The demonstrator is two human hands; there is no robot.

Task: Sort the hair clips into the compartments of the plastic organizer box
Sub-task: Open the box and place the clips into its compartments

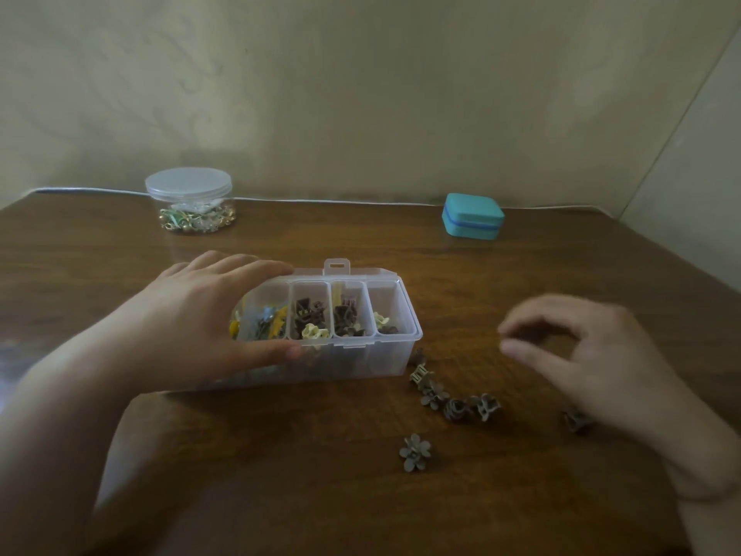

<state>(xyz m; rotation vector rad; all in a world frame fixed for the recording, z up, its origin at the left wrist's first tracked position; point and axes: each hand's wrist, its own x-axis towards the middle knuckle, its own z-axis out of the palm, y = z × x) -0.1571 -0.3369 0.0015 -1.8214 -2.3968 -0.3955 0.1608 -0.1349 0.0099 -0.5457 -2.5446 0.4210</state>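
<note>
At the centre of the wooden table [280,455] stands the clear plastic organizer box [353,359], lid open, with four compartments in a row. Left hand [200,315]: it grips the box at its 9 o'clock end, fingers laid over the far rim and thumb pressed against the near wall, covering part of the leftmost compartment. Leftmost compartment: mixed blue and yellow clips [268,321]. Second compartment: brown clips with a cream flower clip [314,332] at its near side. Third compartment: brown clips [345,317]. Fourth compartment: a cream clip and a brown clip, lying low at its near side. Right hand [593,355]: it is at 3 o'clock from the box, clear of it, fingers curled with thumb and forefinger close but apart; nothing is visibly held between them. Loose brown clips [453,399] lie in a curved string on the table from the box's near right corner toward 4 o'clock. One flower-shaped clip [415,451] lies alone at 5 o'clock. Another brown clip [576,421] lies just under the right hand's heel. Far edge of table: a lidded clear jar [189,200] at 11 o'clock and a closed teal case [473,215] at 1 o'clock.
</note>
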